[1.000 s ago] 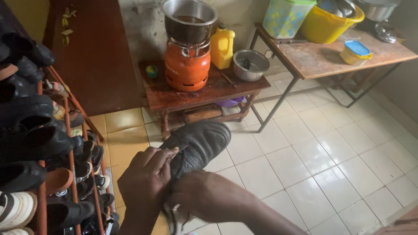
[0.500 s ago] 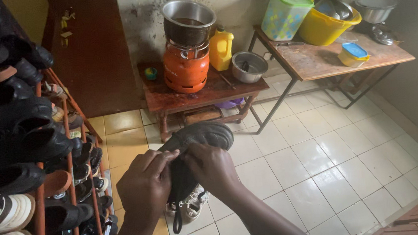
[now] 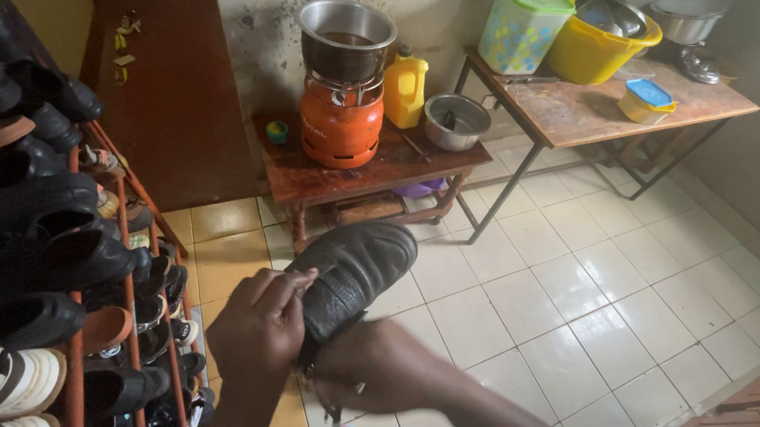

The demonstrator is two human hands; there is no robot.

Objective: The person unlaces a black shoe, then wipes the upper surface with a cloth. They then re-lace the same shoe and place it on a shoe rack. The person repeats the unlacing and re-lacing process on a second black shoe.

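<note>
Fingers [image 3: 299,279] of the left hand [image 3: 258,322] are curled shut over the near edge of a black, creased leather shoe [image 3: 357,265], pinching it by its opening, while the right hand [image 3: 379,367] closes under and around the heel end; how tightly its fingers are wrapped cannot be told, since they are turned away from the camera. Both hands hold the shoe in the air above the pale tiled floor [image 3: 533,319], toe pointing away and up, sole hidden. By the look of it the shoe is being handled or looked over at its opening, and any further move would call for a steady grip from 1 hand while the other works. At the left stands a red metal shoe rack [image 3: 131,323] crowded with dark shoes and 2 white ones at the bottom. Further off, a low brown wooden table [image 3: 305,179] carries an orange gas cylinder [image 3: 341,126] topped by a steel pot [image 3: 345,35], a yellow jug [image 3: 404,87] and a steel bowl [image 3: 456,119].
</note>
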